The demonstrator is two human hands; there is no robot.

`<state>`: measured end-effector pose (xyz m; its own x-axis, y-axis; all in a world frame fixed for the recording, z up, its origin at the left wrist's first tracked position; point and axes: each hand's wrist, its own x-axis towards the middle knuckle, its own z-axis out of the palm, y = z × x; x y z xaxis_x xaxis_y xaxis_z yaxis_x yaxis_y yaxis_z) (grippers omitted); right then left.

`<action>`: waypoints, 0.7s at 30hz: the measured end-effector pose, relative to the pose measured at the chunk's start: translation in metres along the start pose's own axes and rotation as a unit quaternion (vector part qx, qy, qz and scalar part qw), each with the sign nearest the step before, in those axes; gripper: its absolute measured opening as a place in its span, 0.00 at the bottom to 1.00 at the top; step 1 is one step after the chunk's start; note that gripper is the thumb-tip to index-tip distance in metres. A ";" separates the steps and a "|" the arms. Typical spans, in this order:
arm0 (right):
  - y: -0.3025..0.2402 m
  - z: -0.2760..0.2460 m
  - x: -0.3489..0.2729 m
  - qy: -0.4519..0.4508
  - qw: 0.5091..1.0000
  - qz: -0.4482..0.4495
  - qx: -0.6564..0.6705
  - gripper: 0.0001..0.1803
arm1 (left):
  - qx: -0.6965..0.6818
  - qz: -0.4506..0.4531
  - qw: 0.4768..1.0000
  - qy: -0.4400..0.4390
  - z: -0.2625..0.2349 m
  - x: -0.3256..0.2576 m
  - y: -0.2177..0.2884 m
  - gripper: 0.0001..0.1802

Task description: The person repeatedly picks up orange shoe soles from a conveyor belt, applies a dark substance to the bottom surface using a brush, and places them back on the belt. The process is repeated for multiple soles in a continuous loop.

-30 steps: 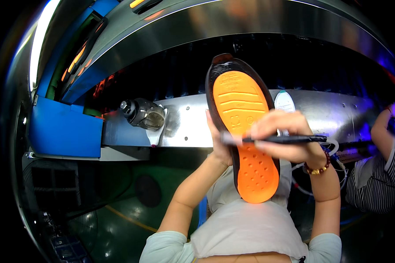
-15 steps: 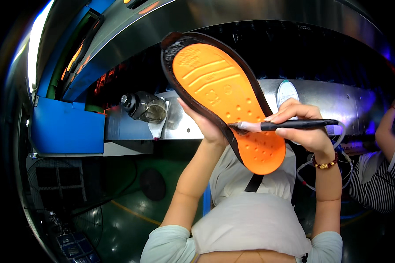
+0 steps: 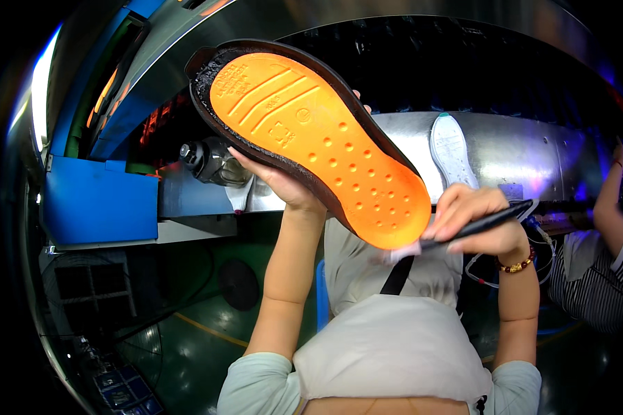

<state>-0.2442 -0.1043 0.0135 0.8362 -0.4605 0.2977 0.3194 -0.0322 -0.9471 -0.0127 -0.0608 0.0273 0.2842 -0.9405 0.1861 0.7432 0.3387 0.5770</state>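
A large shoe sole with an orange, dimpled and ribbed face and a raised black rim is tilted across the middle of the view. My left hand grips it along its left edge, thumb on the near side; fingertips show past the far rim. In my right hand is a black-handled brush, held like a pen. Its pale head, smeared by motion, lies at the lower end of the sole; whether the bristles touch the rim I cannot tell.
A metal bench runs behind the sole. On it lie a white sole-shaped piece and a dark-capped clear bottle beside a white cloth. At left stands a blue machine housing. Another person's arm is at far right.
The sole has shifted left and up and turned more to the left. The brush has left the sole's right-hand middle and moved down to its lower tip.
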 end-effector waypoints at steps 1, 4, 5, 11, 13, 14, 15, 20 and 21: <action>0.002 0.000 -0.002 0.059 0.996 0.026 0.062 0.10 | 0.004 0.006 1.000 0.002 0.000 0.001 0.000 0.54; 0.004 0.004 0.001 0.053 0.993 0.022 -0.107 0.10 | 0.028 0.024 0.999 0.000 -0.006 0.004 0.000 0.55; 0.003 0.007 0.002 -0.003 0.986 -0.008 -0.167 0.10 | 0.038 0.018 0.999 0.000 -0.006 0.004 0.002 0.54; 0.019 -0.009 -0.004 0.075 0.990 0.055 0.103 0.10 | -0.041 0.015 0.999 0.009 -0.003 0.003 0.008 0.49; 0.018 0.000 -0.002 0.096 0.980 0.039 0.167 0.09 | -0.225 -0.016 0.974 -0.021 -0.003 -0.003 0.011 0.46; 0.020 0.008 0.000 0.109 0.974 0.005 0.199 0.09 | -0.214 -0.035 0.975 -0.041 0.001 -0.015 0.005 0.46; 0.017 0.018 0.004 0.140 0.961 0.009 0.239 0.08 | -0.204 -0.054 0.976 -0.059 0.006 -0.025 -0.008 0.47; 0.001 0.036 0.009 0.076 0.994 0.044 0.062 0.11 | -0.157 -0.114 0.974 -0.116 -0.033 -0.032 -0.015 0.29; -0.007 0.032 0.011 0.033 0.999 0.023 -0.031 0.12 | -0.156 -0.138 0.970 -0.128 -0.037 -0.032 -0.011 0.28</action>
<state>-0.2226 -0.0808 0.0270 0.8168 -0.5210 0.2477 0.2523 -0.0636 -0.9656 -0.0075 -0.0339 -0.0149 -0.0822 -0.9586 0.2728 0.9281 0.0262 0.3715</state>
